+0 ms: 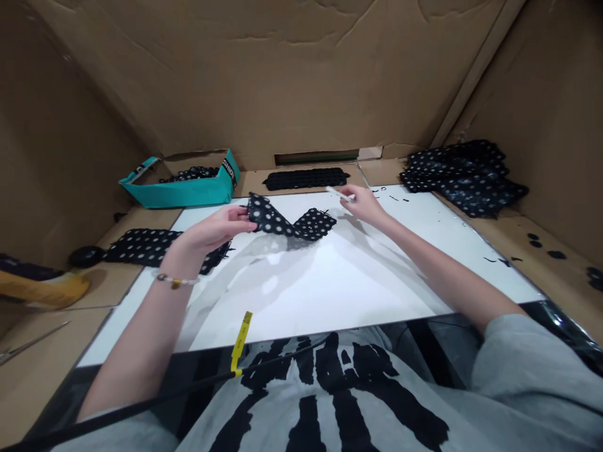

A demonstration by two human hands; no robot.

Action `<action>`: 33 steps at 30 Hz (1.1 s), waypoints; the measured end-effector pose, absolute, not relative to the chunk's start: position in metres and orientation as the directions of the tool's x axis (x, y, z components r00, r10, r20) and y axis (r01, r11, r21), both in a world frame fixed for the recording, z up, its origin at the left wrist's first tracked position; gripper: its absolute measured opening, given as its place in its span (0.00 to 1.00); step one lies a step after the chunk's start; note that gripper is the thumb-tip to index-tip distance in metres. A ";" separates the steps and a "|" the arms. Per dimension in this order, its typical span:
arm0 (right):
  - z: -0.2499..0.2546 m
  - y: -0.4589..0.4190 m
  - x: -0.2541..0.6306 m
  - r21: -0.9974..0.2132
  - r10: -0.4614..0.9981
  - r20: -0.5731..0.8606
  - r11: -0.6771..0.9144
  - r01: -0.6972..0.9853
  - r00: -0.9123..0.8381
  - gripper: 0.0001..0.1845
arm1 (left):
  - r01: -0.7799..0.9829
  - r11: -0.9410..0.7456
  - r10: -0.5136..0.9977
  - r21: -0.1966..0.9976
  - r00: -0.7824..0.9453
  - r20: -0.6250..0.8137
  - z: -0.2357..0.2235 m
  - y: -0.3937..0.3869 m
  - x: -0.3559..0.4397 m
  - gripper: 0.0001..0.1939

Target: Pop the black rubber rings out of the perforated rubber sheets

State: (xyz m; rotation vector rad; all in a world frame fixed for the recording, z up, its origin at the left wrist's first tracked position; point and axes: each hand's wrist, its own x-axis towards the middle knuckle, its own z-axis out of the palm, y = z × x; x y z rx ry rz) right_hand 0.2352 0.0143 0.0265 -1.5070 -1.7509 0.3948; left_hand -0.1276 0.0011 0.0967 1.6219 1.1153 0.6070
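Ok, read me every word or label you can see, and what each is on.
"SHI", further letters unclear: black band on the teal cardboard tray.
Narrow yellow fabric tag: small print, too blurred to read.
Grey T-shirt: large black print, too distorted to read.

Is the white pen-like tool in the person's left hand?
No, the right hand holds the white pen-like tool, while the left hand grips a black dotted sheet.

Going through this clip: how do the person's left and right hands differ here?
The left hand holds the end of a black sheet with white dots, while the right hand holds a white stick. The left wrist wears a beaded bracelet; the right wrist shows none. Both hands are bare and are above a white board.
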 end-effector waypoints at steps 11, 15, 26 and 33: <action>0.019 0.018 0.225 -0.345 0.910 0.235 0.407 0.845 -0.342 0.22 | 0.975 -0.081 0.996 0.209 0.075 0.039 0.095 0.002 -0.218 0.34; 0.022 0.026 0.186 -0.444 0.890 0.129 0.447 0.777 -0.438 0.17 | 0.868 -0.378 0.916 0.321 0.401 -0.006 0.070 0.014 -0.150 0.30; 0.017 0.001 0.189 -0.994 0.928 -0.106 -0.107 0.018 -0.357 0.22 | 0.647 -0.621 0.777 0.444 0.582 0.238 0.031 0.020 -0.071 0.17; 0.002 -0.019 0.192 -0.911 0.916 -0.238 -0.326 -0.251 -0.324 0.16 | 0.452 -0.745 0.653 0.491 0.644 0.398 0.041 -0.001 -0.013 0.13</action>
